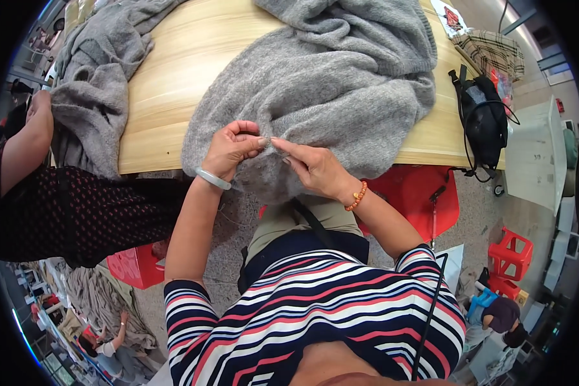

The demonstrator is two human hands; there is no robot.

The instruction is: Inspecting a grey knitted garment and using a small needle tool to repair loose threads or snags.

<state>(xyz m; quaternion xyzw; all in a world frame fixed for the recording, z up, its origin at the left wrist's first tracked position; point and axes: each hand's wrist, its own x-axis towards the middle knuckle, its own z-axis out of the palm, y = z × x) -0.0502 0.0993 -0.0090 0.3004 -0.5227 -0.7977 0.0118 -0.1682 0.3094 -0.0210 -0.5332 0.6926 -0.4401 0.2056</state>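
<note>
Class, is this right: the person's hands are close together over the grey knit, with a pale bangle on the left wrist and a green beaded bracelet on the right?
Not quite: the head view shows the beaded bracelet is orange, not green. The rest stands: left hand and right hand are close together over the grey knit, the pale bangle on the left wrist.

Matt, fuzzy knit was seen in the cloth [328, 90], smooth wood grain on the table [180, 55], glossy polish on the bangle [213, 179].
</note>
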